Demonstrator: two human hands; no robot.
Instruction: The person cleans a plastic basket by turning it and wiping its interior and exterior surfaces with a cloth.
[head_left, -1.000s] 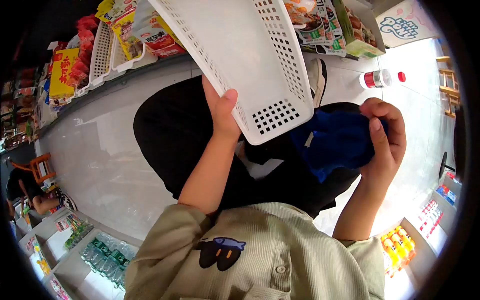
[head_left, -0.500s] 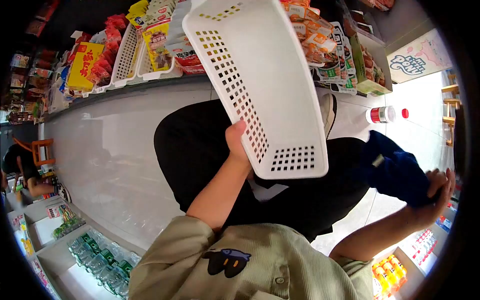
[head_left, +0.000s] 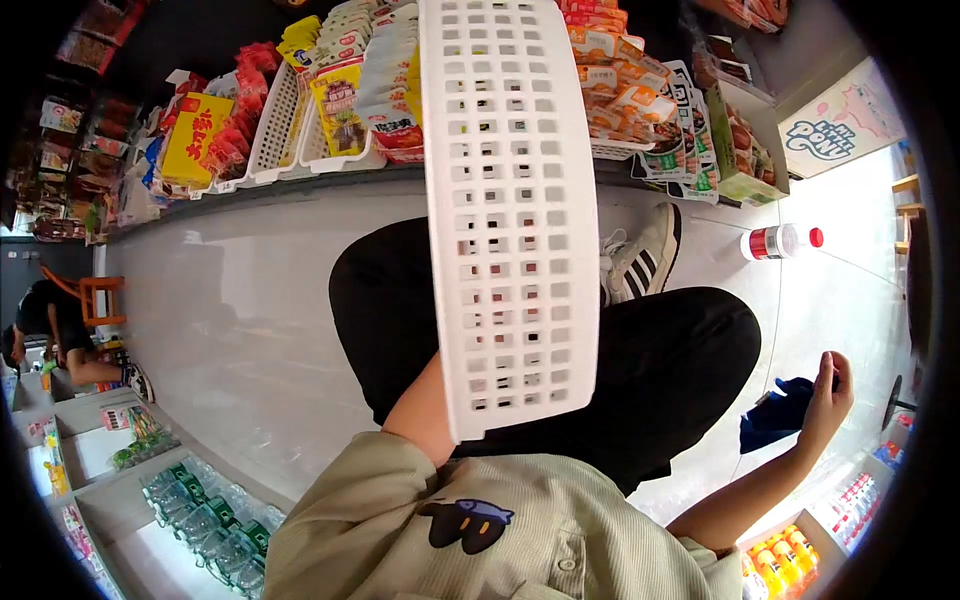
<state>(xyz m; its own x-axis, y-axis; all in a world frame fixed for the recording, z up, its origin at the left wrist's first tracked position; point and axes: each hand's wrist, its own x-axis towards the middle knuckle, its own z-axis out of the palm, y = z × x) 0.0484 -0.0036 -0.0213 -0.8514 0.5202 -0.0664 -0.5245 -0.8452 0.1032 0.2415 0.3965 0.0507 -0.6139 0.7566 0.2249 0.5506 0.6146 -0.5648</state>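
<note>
A white perforated plastic basket (head_left: 515, 220) is held up on edge before my lap, its holed side facing me. My left forearm reaches behind the basket, which hides the left hand and its fingers. Out to the right, my right hand (head_left: 830, 395) is raised, its fingers bent upward. A dark blue cloth (head_left: 775, 415) lies just left of the right hand, low over the floor; whether the fingers touch it is unclear.
Shelves ahead hold snack packets (head_left: 345, 110) and a yellow box (head_left: 195, 138). A red-labelled bottle (head_left: 770, 242) lies on the floor beyond my right knee. Bottled drinks (head_left: 215, 530) stand lower left, orange bottles (head_left: 780, 560) lower right. Another person (head_left: 60, 325) is at far left.
The basket has turned from showing its inside to showing its holed side, and my left hand has gone behind it. My right hand and the blue cloth have moved right and down, away from my knee.
</note>
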